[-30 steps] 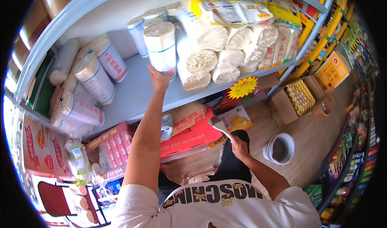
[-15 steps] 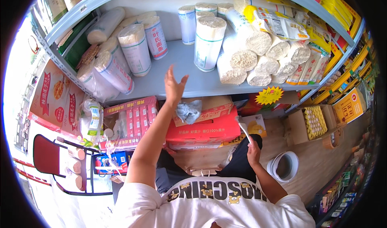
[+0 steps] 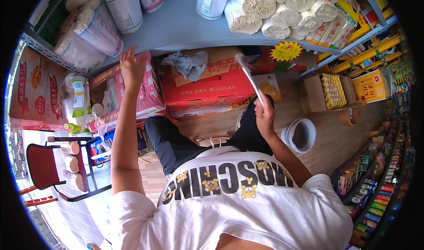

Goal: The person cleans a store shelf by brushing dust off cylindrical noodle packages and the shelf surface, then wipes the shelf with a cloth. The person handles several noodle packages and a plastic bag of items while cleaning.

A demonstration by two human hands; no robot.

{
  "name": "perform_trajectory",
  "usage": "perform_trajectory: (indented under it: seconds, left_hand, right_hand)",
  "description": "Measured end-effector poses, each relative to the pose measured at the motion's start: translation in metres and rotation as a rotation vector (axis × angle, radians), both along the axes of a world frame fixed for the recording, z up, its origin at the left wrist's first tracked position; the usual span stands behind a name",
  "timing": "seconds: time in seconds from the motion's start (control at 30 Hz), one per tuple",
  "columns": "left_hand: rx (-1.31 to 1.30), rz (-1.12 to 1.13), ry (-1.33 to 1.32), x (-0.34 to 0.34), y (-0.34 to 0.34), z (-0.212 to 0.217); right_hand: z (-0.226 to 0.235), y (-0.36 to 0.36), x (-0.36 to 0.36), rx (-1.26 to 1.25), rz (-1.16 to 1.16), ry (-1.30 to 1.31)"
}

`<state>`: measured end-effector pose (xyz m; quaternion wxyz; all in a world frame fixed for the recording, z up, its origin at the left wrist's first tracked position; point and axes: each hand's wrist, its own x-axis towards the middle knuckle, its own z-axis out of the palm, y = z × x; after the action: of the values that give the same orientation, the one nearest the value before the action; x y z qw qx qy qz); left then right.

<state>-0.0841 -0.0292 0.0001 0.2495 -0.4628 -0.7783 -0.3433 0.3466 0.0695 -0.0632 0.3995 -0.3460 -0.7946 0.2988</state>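
My left hand is raised in front of the shelf's lower left edge, fingers apart and holding nothing. Nearest to it are wrapped bundles of dried noodles, standing and leaning on the grey-blue shelf. Whether the fingertips touch the shelf edge or a bundle, I cannot tell. Lower right, my right hand is closed around the handle of a white brush, whose bristle end points up toward the shelf. A crumpled grey-blue cloth lies on a red carton below the shelf.
More noodle bundles are stacked at the shelf's right. A pink-red carton stands below left, near a dark red chair bearing rolls. A white bucket and an egg box stand on the floor at right.
My left hand has moved left along the shelf edge, toward the left bundles. My right hand has risen slightly leftward with the brush. The view has shifted downward, showing less of the shelf.
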Motion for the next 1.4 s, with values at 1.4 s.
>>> perform_trajectory:
  seconds: [1.4]
  left_hand:
    - [-0.318,-0.132,-0.075,-0.062,0.011,-0.03]
  right_hand:
    - [0.096,0.245,-0.48,0.277,-0.036,-0.481]
